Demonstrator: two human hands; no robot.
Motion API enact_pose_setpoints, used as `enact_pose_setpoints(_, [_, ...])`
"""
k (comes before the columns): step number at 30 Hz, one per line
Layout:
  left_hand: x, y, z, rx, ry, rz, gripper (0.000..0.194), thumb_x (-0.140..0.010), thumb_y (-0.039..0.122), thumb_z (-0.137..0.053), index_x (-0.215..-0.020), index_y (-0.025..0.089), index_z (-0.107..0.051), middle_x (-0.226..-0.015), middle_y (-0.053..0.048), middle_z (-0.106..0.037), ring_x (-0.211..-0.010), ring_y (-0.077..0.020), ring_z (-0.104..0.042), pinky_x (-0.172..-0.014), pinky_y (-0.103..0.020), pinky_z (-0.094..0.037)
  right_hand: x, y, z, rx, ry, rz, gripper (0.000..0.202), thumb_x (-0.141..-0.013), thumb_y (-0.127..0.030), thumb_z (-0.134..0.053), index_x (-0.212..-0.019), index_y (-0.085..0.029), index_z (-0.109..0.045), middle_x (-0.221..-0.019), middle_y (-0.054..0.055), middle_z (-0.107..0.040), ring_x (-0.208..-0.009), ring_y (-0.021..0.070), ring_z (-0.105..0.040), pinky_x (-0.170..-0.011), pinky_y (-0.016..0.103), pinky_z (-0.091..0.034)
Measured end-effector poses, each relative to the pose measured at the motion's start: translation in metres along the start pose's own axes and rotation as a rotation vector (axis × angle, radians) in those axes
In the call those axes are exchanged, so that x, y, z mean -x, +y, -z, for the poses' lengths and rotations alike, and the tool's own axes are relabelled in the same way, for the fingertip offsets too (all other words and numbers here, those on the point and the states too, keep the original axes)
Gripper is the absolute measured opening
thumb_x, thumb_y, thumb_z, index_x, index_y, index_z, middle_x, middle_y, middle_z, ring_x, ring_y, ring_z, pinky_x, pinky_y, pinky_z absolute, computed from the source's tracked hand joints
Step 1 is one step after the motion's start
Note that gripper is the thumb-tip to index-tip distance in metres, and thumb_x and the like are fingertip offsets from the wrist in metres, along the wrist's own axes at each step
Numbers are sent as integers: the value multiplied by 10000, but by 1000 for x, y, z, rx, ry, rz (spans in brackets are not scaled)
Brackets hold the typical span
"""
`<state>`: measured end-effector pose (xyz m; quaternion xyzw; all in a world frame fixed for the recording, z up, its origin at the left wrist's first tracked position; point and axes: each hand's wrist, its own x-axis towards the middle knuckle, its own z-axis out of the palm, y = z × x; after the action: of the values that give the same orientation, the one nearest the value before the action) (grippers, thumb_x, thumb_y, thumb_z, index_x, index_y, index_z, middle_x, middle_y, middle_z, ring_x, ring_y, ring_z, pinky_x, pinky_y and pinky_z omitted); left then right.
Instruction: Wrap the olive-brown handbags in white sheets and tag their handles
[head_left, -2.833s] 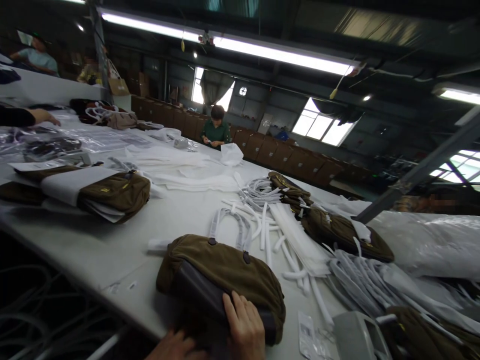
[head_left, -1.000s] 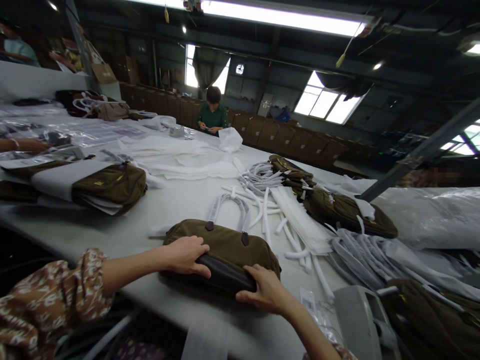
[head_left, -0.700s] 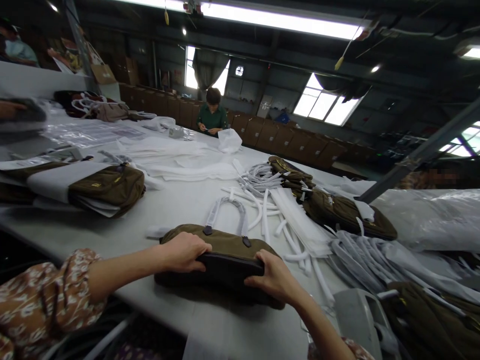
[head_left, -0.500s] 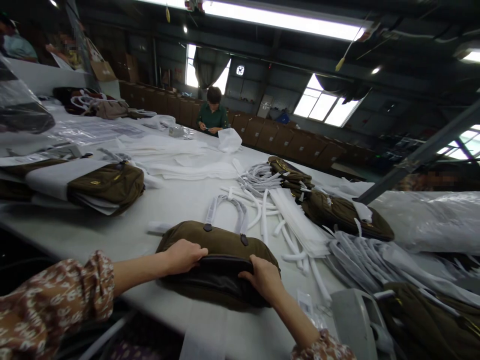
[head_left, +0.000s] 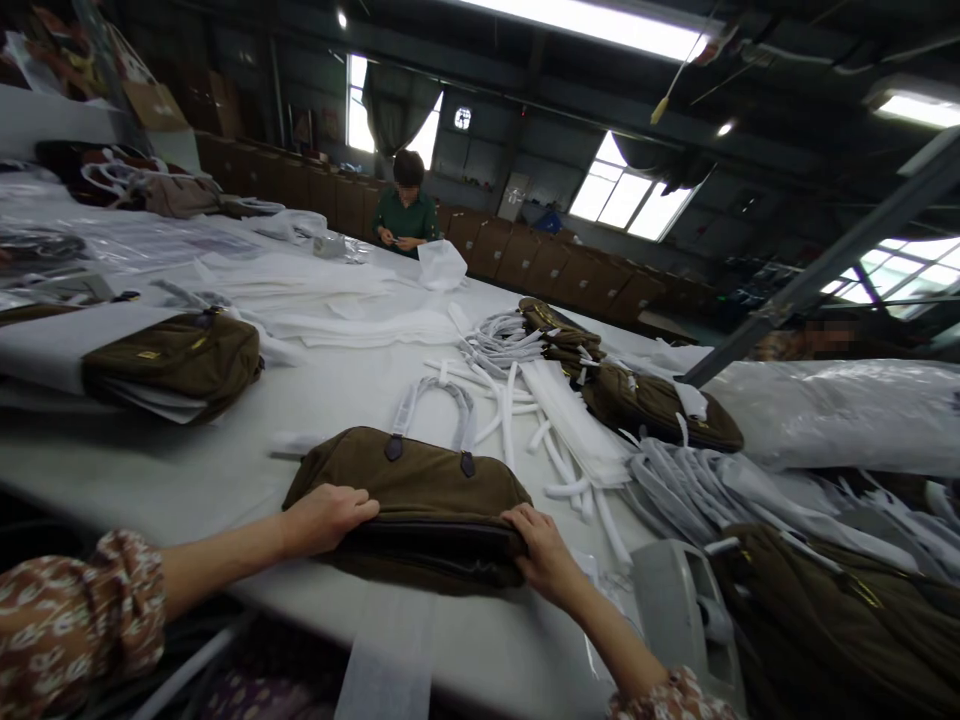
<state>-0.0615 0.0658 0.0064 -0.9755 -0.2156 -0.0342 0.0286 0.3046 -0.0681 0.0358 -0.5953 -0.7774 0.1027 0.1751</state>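
An olive-brown handbag (head_left: 431, 480) lies on the white table in front of me, its dark zipped opening facing my body. My left hand (head_left: 330, 517) is closed on the bag's edge left of the opening. At the right end, my right hand (head_left: 541, 548) grips the same edge, thumb low and fingers over the top. Between my hands the dark opening (head_left: 442, 540) gapes slightly; what is inside cannot be made out. A wrapped handle (head_left: 435, 400) stretches away from the bag's far side, fixed by dark leather tabs.
White foam tubes (head_left: 562, 455) and wrapped handles (head_left: 697, 495) lie to the right, near a grey tape dispenser (head_left: 686, 610). More olive bags (head_left: 180, 360) rest at both sides. White sheets (head_left: 352, 325) spread behind. A co-worker in green (head_left: 406, 215) sits across the table.
My right hand has shifted outward to the bag's right end, and my hands are farther apart. The bag's edge looks straighter and its opening narrower. The camera view has turned slightly.
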Motion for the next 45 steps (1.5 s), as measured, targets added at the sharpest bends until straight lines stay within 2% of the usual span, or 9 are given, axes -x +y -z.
enact_pose_setpoints(7, [6,-4,-9,73,80,16,263,-752,-3,-411,-880,211,-496,-803,-11,-556,-700,-167,-536,-589,-262,-393,40,7,-8,-190,410,-451,473,-738,-327,-608,-1182,-175,-551,-1111,123,-612,-1000,270,-595,-834,416,-501])
enact_pose_setpoints(15, [5,-1,-4,42,64,18,255,-776,0,-403,-869,214,-505,-796,-7,-557,-686,-165,-538,-586,-272,-375,39,-18,-14,-606,192,-655,510,-810,-575,-494,-1066,-161,-646,-836,69,-698,-749,246,-647,-576,316,-493])
enact_pose_setpoints(23, [7,0,-3,34,69,-28,229,-809,23,-438,-868,227,-525,-786,-12,-544,-673,-170,-525,-581,-279,-381,53,-4,-39,156,383,-443,447,-965,-374,-273,-672,-195,-558,-653,71,-593,-604,193,-577,-598,309,-415])
enact_pose_setpoints(29, [3,5,0,53,39,-1,207,-823,52,-449,-894,227,-534,-812,-27,-552,-696,-179,-524,-590,-286,-398,24,-50,-3,372,575,-209,418,-898,-411,-505,-1221,-146,-525,-1093,166,-611,-1011,296,-565,-867,430,-424])
enact_pose_setpoints(34, [7,5,16,74,25,50,197,-868,101,-438,-961,233,-550,-889,-46,-562,-788,-196,-535,-686,-314,-433,-51,-111,-17,390,243,195,416,-835,-299,-625,-1231,-194,-551,-1046,115,-631,-952,259,-561,-821,380,-387])
enact_pose_setpoints(36, [20,-3,22,183,84,146,262,-843,154,-528,-1087,250,-533,-1014,-58,-559,-932,-220,-533,-820,-353,-439,-68,-118,-35,410,183,199,228,-838,-207,-603,-1064,-222,-633,-832,59,-636,-781,213,-556,-714,349,-355])
enact_pose_setpoints(39, [49,-19,23,747,304,562,591,-704,239,-704,-1236,250,-448,-1195,-76,-508,-1119,-257,-484,-943,-405,-420,-73,-109,-51,382,216,180,141,-866,-196,-553,-956,-237,-653,-775,38,-623,-731,198,-534,-671,344,-322])
enact_pose_setpoints(42, [73,-30,10,1182,392,941,458,-810,407,-577,-1186,185,-440,-1041,-72,-566,-927,-199,-594,-763,-340,-510,-66,-94,-56,326,270,199,159,-884,-228,-536,-1001,-242,-643,-831,38,-637,-749,199,-538,-674,337,-335])
enact_pose_setpoints(45, [78,-30,-6,1316,297,1020,427,-866,529,-446,-1044,145,-504,-797,-36,-600,-665,-150,-616,-545,-255,-487,-62,-88,-57,296,306,210,173,-882,-235,-543,-1029,-252,-634,-849,36,-639,-760,202,-550,-670,330,-357])
